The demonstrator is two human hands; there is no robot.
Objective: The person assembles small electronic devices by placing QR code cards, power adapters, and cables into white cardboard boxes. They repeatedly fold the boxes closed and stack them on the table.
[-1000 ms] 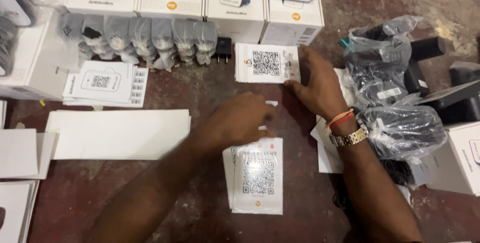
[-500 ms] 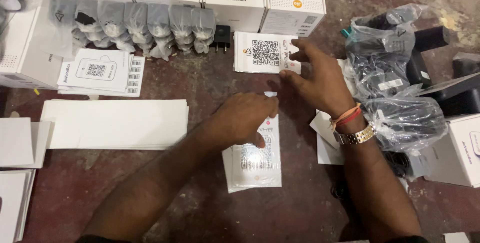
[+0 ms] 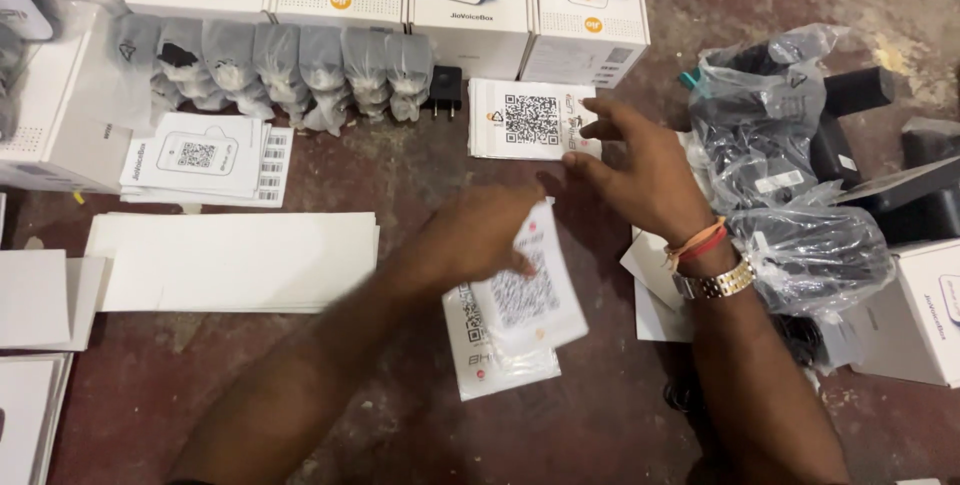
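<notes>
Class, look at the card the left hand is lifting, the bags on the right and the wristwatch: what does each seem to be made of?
Card in the left hand: seemingly thin printed paper or card, white, bending slightly.
Bags: clear plastic film, crinkled, with shiny highlights and dark items showing through.
Wristwatch on the right hand: likely metal, a linked band with a pale gleam.

bare floor [image 3: 400, 160] open between bagged chargers [image 3: 290, 70] and white sheets [image 3: 235, 260]; plastic bags [image 3: 790, 195] crowd right.
</notes>
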